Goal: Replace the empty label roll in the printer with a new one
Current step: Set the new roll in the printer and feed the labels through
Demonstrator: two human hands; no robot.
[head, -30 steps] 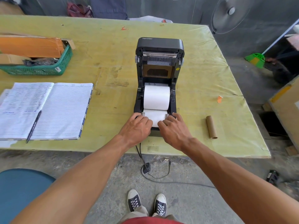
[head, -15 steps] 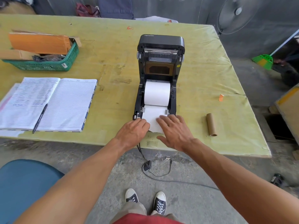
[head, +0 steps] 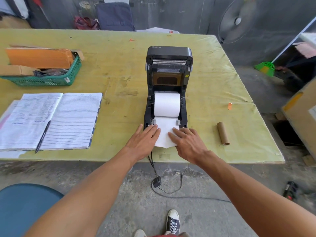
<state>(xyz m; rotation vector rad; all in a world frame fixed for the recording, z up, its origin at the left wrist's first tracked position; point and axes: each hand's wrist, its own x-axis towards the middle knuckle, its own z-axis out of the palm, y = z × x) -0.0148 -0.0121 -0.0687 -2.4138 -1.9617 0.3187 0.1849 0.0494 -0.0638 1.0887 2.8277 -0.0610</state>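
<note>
Both the left hand (head: 143, 142) and right hand (head: 188, 144) lie flat, fingers spread, pressing the label strip (head: 165, 135). The new roll (head: 167, 104) sits in the open printer (head: 168, 79).

Head camera looks forward and steeply down, fairly near the table (head: 119, 53).

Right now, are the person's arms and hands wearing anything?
No. Both arms are bare all the way up, with no sleeves showing. The left hand and right hand have no gloves, and I see no rings, watch or bracelet on either.
</note>
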